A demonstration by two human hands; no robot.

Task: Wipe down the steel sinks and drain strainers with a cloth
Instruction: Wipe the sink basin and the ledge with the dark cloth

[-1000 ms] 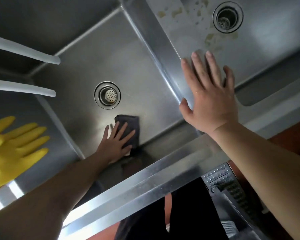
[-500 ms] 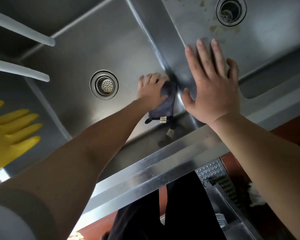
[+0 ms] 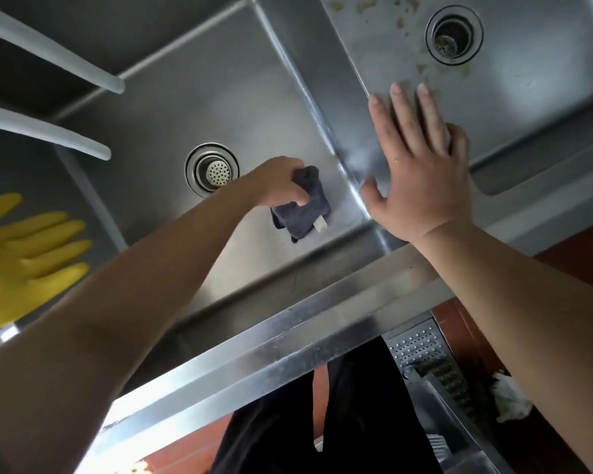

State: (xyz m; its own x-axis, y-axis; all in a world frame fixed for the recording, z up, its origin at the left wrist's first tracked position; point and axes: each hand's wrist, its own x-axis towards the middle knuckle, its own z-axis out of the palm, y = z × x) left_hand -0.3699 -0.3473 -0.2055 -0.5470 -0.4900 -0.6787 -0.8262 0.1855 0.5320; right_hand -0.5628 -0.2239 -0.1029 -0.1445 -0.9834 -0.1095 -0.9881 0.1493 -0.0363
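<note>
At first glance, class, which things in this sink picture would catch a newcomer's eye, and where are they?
The yellow glove at the far left edge stands out most against the grey steel. In the middle sink, the left hand grips a dark cloth right of the strainer. The right hand lies flat on the divider, near brownish stains in the right sink.

Commercial kitchen — twin steel sinks point(image 3: 261, 107), rubber glove point(image 3: 24, 258).
</note>
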